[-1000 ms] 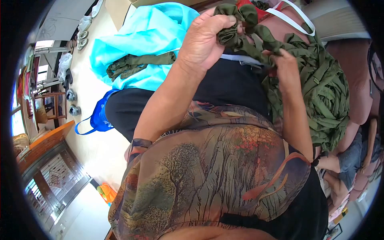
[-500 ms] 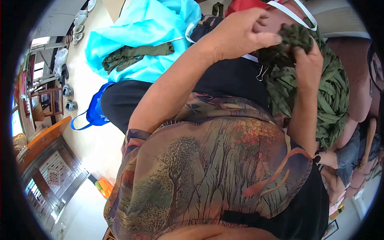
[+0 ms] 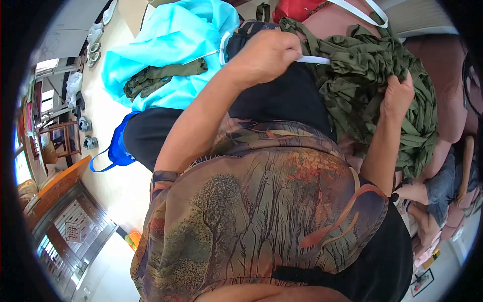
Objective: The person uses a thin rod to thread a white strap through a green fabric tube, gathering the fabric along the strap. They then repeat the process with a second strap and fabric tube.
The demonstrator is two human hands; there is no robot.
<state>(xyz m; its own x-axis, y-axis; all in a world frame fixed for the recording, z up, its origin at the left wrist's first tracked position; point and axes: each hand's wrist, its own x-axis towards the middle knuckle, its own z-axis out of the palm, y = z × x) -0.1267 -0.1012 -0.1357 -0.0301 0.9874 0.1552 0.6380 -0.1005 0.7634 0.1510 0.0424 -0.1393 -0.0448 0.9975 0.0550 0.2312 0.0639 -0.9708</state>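
Observation:
My left hand is closed in a fist on a flat white band, out to the left of the green cloth. The band runs straight from my fist into the gathered edge of the dark green fabric. My right hand pinches a fold of this fabric on its right side. The cloth lies in a large crumpled heap across my lap and the seat. How far the band runs inside the folds is hidden.
Bright turquoise cloth lies at the upper left with a green fabric strip on it. A blue bag hangs beside my knee. There is a red bag at the top. Another person's arm shows at right.
My left hand has moved left, away from my right hand, with the white band drawn straight. The green cloth bunched between my hands has spread out.

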